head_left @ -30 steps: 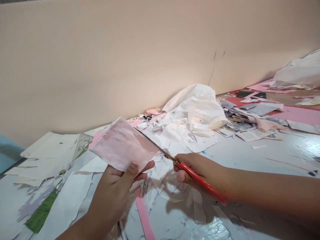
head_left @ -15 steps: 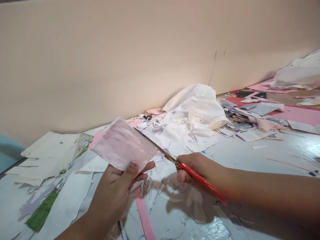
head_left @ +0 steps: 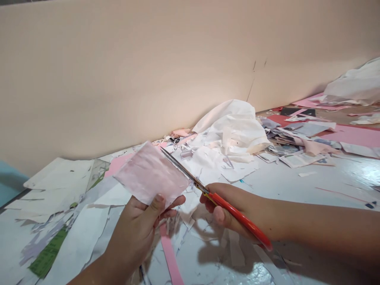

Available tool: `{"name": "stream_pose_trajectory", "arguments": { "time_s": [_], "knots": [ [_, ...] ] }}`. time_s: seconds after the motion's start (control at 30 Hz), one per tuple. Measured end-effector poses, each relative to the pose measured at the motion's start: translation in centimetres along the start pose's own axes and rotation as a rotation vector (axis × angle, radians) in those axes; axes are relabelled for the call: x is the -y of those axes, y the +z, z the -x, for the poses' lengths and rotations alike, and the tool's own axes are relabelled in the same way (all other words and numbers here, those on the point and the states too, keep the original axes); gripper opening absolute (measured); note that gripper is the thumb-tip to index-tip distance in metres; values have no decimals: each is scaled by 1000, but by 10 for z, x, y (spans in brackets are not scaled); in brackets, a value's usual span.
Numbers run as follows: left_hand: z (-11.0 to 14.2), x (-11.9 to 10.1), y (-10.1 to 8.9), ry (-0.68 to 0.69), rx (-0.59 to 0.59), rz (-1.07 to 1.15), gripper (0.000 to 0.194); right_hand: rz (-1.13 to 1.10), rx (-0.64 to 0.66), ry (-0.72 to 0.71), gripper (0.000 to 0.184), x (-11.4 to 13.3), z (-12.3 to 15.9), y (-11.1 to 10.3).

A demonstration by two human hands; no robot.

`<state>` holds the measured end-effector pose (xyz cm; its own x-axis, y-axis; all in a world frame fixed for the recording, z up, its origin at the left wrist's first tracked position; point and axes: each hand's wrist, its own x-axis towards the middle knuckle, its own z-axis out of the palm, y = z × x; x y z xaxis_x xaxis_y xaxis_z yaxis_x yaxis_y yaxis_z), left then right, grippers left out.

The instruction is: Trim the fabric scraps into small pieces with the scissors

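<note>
Grip, left hand: pinching tight here, thumb on top and fingers beneath a soft pink paper sheet, holding it up in the air at lower centre.

Grip, right hand: closed firmly around the red-handled scissors, and the blades are narrowly parted at most, too thin to call exactly.

Pink sheet: up off the surface, with the steel blades lying right along its upper right edge, touching or just beside it; no slit shows in it from here.

Cut so far: loads of ragged white paper scraps sit right under the hands, with a long pink paper strip at bottom centre.

Around the hands: wide white paper sheets spread at left, and a green paper piece lies at lower left.

Further back: a crumpled white paper heap rests against the beige wall, printed paper clippings fan out to its right, and a pink card sits at far right, all on a glossy white surface.
</note>
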<state>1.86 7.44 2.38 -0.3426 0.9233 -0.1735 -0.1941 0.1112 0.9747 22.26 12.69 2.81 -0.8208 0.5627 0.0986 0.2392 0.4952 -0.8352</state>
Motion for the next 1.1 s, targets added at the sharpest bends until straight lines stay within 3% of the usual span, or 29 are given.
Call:
{"name": "stream_pose_trajectory", "arguments": {
  "time_s": [0.27, 0.4, 0.47, 0.53, 0.57, 0.63, 0.7, 0.8, 0.87, 0.9, 0.97, 1.0, 1.1],
  "knots": [
    [0, 1, 2, 23, 61, -33, 34, 20, -34, 37, 43, -2, -1, 2],
    [2, 1, -1, 60, 97, -284, 28, -163, -154, 71, 46, -9, -4, 9],
    [1, 1, -6, 223, 100, -504, 22, -394, -191, 138, 49, -10, -7, 12],
    [-3, 3, -14, 540, 192, -688, 17, -651, -164, 220, 50, -9, -10, 13],
    [-5, 4, -19, 720, 312, -742, 26, -759, -121, 253, 47, -9, -11, 14],
    [-10, 8, -28, 1001, 421, -819, 45, -911, -37, 308, 38, -9, -14, 14],
    [-12, 11, -32, 1080, 466, -921, 52, -954, -11, 360, 30, -11, -16, 13],
    [-11, 14, -27, 942, 361, -846, 45, -877, -50, 364, 28, -17, -16, 13],
    [-7, 15, -17, 687, 203, -590, 40, -772, -130, 345, 27, -20, -15, 14],
    [-5, 15, -12, 497, 161, -433, 40, -708, -201, 345, 27, -20, -14, 15],
    [-3, 14, -3, 151, 242, -173, 36, -570, -358, 351, 29, -19, -13, 17],
    [-2, 14, 1, 42, 298, -80, 37, -505, -413, 355, 29, -18, -13, 17],
    [-3, 17, 4, -93, 388, 56, 34, -409, -458, 363, 31, -9, -13, 20]
  ]
}}
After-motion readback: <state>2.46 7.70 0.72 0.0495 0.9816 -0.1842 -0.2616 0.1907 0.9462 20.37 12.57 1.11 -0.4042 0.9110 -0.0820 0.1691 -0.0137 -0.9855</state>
